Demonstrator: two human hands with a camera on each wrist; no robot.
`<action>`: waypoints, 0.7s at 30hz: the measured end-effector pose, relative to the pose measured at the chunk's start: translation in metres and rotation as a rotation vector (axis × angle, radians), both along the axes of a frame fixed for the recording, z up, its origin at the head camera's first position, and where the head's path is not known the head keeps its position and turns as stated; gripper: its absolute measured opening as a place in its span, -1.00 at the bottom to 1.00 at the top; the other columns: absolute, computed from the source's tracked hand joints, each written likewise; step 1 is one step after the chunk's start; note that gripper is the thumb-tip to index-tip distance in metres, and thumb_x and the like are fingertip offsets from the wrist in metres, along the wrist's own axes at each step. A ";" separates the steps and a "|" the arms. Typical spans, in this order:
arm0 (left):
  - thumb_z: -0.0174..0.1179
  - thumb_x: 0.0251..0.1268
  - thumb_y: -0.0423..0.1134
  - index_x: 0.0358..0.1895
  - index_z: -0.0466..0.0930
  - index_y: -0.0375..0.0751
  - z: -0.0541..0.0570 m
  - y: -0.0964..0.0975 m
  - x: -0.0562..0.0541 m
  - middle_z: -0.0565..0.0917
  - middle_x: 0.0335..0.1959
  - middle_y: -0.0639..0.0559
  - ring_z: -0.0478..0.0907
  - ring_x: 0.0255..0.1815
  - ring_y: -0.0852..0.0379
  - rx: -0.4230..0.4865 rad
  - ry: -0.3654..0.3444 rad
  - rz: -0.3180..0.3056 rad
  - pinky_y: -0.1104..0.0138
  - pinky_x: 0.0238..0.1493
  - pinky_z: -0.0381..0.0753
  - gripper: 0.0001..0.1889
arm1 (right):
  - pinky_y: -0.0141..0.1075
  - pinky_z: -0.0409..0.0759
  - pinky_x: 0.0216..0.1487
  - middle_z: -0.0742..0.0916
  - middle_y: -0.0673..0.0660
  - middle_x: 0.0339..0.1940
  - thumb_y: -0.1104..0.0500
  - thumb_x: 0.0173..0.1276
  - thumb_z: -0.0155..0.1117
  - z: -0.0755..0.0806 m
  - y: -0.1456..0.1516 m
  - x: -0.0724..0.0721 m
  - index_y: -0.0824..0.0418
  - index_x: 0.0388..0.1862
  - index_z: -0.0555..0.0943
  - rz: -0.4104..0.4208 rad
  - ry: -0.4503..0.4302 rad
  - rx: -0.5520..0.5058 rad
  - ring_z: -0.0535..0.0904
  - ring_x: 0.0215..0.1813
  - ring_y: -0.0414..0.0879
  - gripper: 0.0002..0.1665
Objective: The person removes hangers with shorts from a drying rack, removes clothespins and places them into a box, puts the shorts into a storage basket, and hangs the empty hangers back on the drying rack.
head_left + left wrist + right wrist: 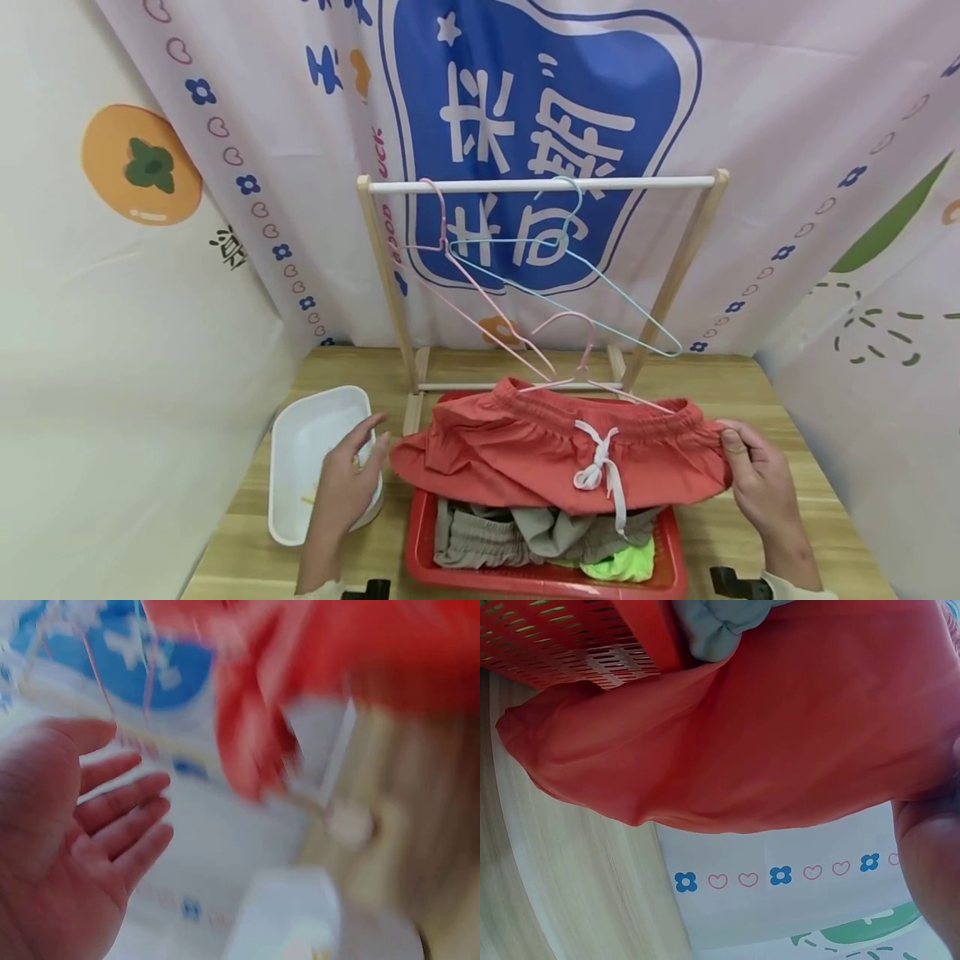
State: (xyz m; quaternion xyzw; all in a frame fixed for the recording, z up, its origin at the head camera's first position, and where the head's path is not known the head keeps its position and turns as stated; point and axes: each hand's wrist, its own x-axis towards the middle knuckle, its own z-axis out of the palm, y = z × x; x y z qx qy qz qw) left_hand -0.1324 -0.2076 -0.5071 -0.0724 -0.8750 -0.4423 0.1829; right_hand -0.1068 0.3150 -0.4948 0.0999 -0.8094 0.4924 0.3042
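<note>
Red shorts (525, 458) with a white drawstring bow spread over the red basket (420, 550). A pink hanger (583, 367) sits inside their waistband, its hook standing up above it. At the right end of the waistband my right hand (765, 475) pinches the fabric between thumb and fingers. My left hand (348, 475) is apart from the shorts, to their left, with fingers extended and nothing in it. In the left wrist view that hand (82, 832) shows an open palm beside the blurred red cloth (255, 742).
Grey-brown clothes (487, 537) and a neon green piece (622, 562) lie in the basket. To the left stands a white bin (285, 467). Behind, a rack (637, 183) carries a pink hanger (480, 287) and a mint hanger (600, 275). Printed cloth surrounds the wooden table (780, 417).
</note>
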 end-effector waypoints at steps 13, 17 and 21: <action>0.12 0.59 -0.35 0.28 0.62 -0.18 0.031 0.064 -0.026 0.67 0.18 -0.01 0.60 0.21 0.01 -0.020 0.128 -0.331 -0.03 0.19 0.60 -0.69 | -0.62 0.51 -0.13 0.71 -0.22 -0.15 0.57 0.52 0.00 -0.001 -0.003 0.000 0.55 -0.07 0.63 0.035 0.001 -0.010 0.61 -0.13 -0.38 -0.77; 0.15 0.55 -0.41 0.06 0.70 -0.21 0.031 0.066 -0.025 0.71 -0.04 0.03 0.65 0.01 0.06 -0.049 0.108 -0.316 0.03 0.07 0.67 -0.81 | -0.61 0.52 -0.11 0.73 -0.17 -0.13 0.59 0.51 0.00 -0.004 -0.004 0.002 0.56 -0.05 0.63 0.061 -0.016 -0.018 0.62 -0.09 -0.36 -0.77; 0.14 0.54 -0.44 0.00 0.71 -0.19 0.029 0.065 -0.020 0.71 -0.09 0.07 0.65 -0.05 0.10 -0.020 0.072 -0.292 0.07 0.03 0.70 -0.81 | -0.58 0.56 -0.12 0.75 -0.15 -0.10 0.55 0.53 0.02 -0.003 -0.005 0.004 0.53 0.00 0.64 0.078 -0.076 -0.018 0.64 -0.07 -0.34 -0.75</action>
